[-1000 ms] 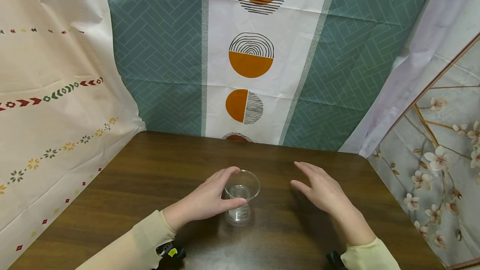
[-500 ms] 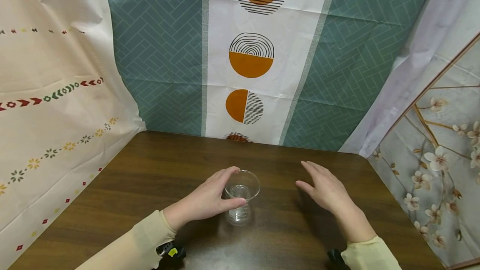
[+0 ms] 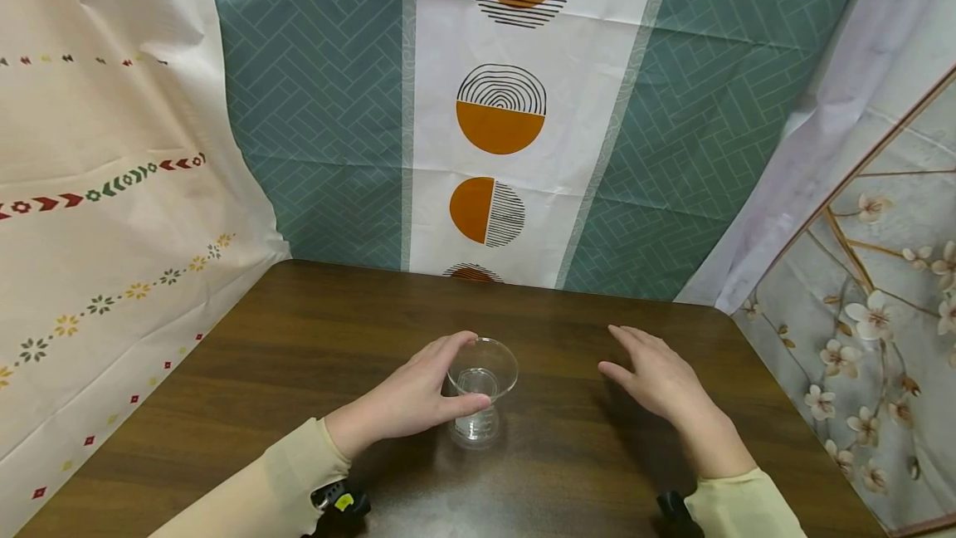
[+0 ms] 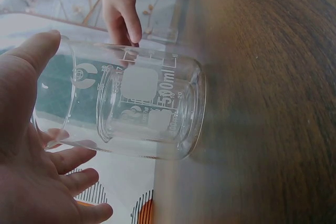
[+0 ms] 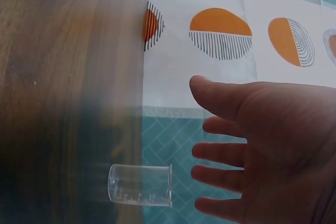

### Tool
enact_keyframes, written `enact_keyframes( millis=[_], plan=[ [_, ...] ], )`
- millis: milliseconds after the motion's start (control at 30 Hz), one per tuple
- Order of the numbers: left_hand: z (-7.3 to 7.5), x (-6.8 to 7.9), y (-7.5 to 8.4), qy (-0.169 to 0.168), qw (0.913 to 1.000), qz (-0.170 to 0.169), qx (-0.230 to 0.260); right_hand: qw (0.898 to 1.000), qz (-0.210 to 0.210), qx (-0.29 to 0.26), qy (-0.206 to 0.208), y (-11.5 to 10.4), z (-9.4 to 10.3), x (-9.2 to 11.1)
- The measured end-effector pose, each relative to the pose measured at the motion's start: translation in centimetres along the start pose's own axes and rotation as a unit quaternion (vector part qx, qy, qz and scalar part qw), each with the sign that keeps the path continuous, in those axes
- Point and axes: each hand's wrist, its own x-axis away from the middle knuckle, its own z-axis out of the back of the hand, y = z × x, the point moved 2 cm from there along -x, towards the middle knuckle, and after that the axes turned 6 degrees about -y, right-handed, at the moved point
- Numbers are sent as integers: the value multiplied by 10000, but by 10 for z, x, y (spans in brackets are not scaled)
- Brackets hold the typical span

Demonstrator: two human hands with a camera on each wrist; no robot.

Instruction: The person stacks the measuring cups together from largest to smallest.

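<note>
My left hand [image 3: 426, 393] grips a clear glass beaker [image 3: 478, 426] around its upper part, thumb on the near side and fingers on the far side. The beaker stands upright on the table and carries a white 500ml marking in the left wrist view. Inside it sits a smaller glass beaker [image 4: 152, 111]. My right hand [image 3: 660, 376] hovers over the table to the right, holding nothing, with its thumb apart from the fingers. A small graduated beaker [image 5: 140, 184] shows upright beyond those fingers in the right wrist view; in the head view the right hand hides that spot.
A dark wooden table [image 3: 336, 314] lies under both hands. Teal and white patterned cloth [image 3: 500, 40] hangs along its back edge. Cream cloth [image 3: 112, 256] borders the left side, and flowered cloth [image 3: 881, 388] borders the right.
My right hand has drifted a little to the right, away from the beaker. The left hand and the beaker in its grip have stayed in place.
</note>
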Motion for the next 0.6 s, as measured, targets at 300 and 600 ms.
enact_keyframes(
  millis=[300,600],
  plan=[
    [1,0,1,4,10000,28,2,9991,-326,26,-277,4,3,1],
    [0,0,0,-20,10000,10,11,9979,-452,65,-452,8,2,2]
  ],
)
